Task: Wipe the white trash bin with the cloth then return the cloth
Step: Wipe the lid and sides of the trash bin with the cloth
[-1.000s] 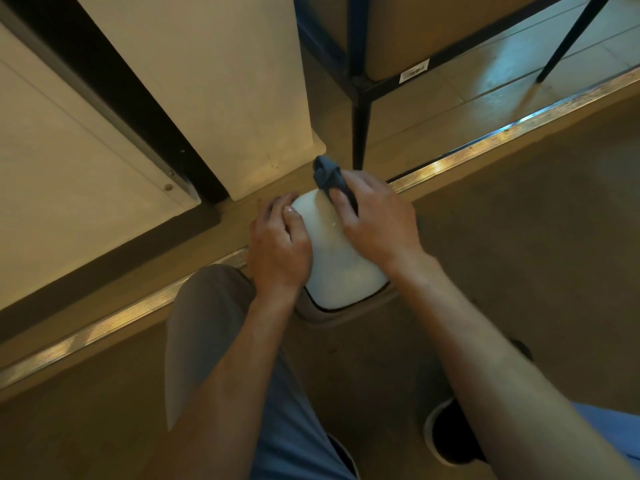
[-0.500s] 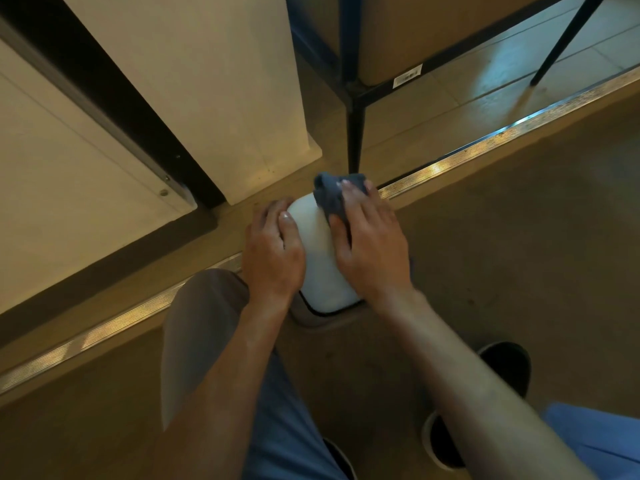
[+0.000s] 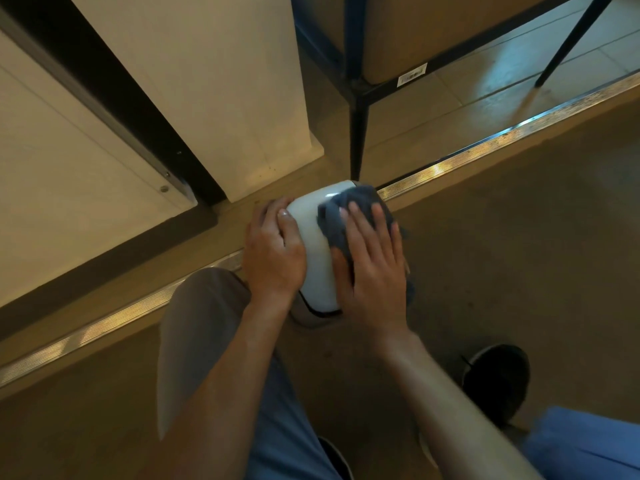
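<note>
**Asker:** Brown floor (image 3: 502,271), dimly lit. Is that the setting?

**Describer:** Yes, seen from above by someone crouching. Going left to right: a pale wall panel (image 3: 52,168) with a dark frame, a cream pillar (image 3: 214,91), then a dark metal shelf leg (image 3: 356,133) carrying a cardboard box (image 3: 433,26). A ribbed metal floor strip (image 3: 485,143) runs diagonally behind the hands.

**Asker:** Where is the bin?

**Describer:** The white trash bin (image 3: 313,258) stands on the floor between the two hands. The left hand (image 3: 273,254) grips its left side, fingers (image 3: 266,211) curled over the edge and thumb on the lid, steadying it. To the right of those fingers, the right hand (image 3: 372,271) presses a blue-grey cloth (image 3: 341,216) flat on the lid's right half, fingers straight and slightly spread, with cloth bunched beyond the fingertips.

**Asker:** Which step is this?

**Describer:** Wiping, I judge, with the lid's left part and the sides not yet covered. The next move probably calls for sweeping the cloth towards the left fingers, which would then need to shift.

**Asker:** Anything in the way?

**Describer:** The shelf leg and pillar stand near the far side, just past the fingertips, leaving little room there. A knee (image 3: 204,306) sits beside the left wrist, and a dark shoe (image 3: 498,379) lies lower right.
</note>
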Motion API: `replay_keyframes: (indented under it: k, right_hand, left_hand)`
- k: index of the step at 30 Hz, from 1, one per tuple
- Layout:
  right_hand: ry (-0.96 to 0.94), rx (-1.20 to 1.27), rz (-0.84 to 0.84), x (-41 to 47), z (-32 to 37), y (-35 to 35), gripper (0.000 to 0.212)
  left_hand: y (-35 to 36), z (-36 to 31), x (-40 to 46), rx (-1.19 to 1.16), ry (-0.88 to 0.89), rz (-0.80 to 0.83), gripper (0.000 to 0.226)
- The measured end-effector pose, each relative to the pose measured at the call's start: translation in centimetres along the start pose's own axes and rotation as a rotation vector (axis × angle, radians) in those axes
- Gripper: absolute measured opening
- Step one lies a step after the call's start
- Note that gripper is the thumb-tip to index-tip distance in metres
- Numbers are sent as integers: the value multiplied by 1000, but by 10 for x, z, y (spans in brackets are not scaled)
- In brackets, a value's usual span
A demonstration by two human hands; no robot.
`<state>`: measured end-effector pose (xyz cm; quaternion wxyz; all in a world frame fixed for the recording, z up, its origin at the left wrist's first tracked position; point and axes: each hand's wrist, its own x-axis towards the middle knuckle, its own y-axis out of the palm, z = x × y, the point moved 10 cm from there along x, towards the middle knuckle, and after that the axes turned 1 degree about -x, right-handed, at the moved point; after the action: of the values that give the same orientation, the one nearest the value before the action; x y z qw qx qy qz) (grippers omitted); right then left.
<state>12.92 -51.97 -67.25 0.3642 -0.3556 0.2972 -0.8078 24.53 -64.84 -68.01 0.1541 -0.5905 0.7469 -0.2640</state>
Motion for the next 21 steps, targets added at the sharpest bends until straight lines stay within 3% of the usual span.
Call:
replay_keyframes:
  k: [4,9,13,15,17,19,21]
  right_hand:
    - [-32,-41,-16,-29,0,10,49]
    - [-42,-23,48,36,10,7,48]
    - [87,-9,319,105,6,16,25]
    - [198,23,545,119,-3,28,27]
    - [227,94,633,120,-9,32,27]
    - [175,197,568,114,-8,25,23]
    - [133,270,395,95,-13,11,25]
  left_hand:
    - [2,-1,-1,1,33,18,49]
    - [1,-3,1,-10,46,21,46]
    - [1,0,2,-14,17,23,47]
    - [0,-2,1,-6,10,20,45]
    - [-1,-2,0,8,4,13,44]
    - [0,0,0,23,1,13,44]
    - [0,1,0,42,-3,10,44]
